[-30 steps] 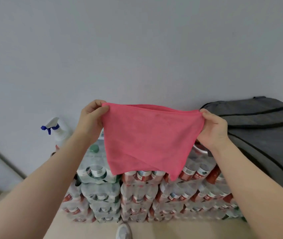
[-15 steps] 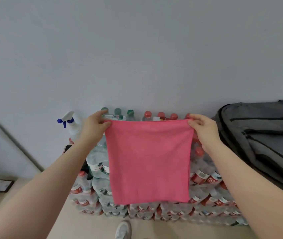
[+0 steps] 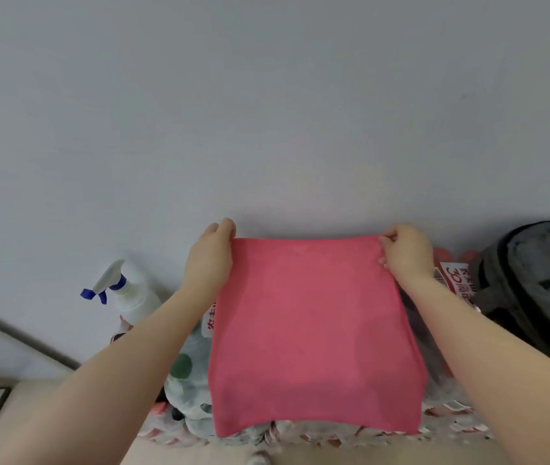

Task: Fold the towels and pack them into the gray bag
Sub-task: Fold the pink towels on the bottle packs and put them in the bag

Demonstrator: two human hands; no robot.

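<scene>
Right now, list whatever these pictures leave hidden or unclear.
- Gray bag, head view: cut off by the right edge; its opening is not visible.
- Bottle packs: mostly covered by the pink towel and blurred.
- Other towels: none in view.
- Red label: partly hidden behind the right hand.

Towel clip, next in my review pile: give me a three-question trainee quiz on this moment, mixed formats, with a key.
1. True or false: the towel is already inside the gray bag.
2. Which grip holds the towel? A) left hand only B) right hand only C) both hands, one at each top corner
3. Fill in: the spray bottle stands to the ____ of the towel.

Key: 1. False, it hangs in the air beside the bag. 2. C. 3. Left.
</scene>
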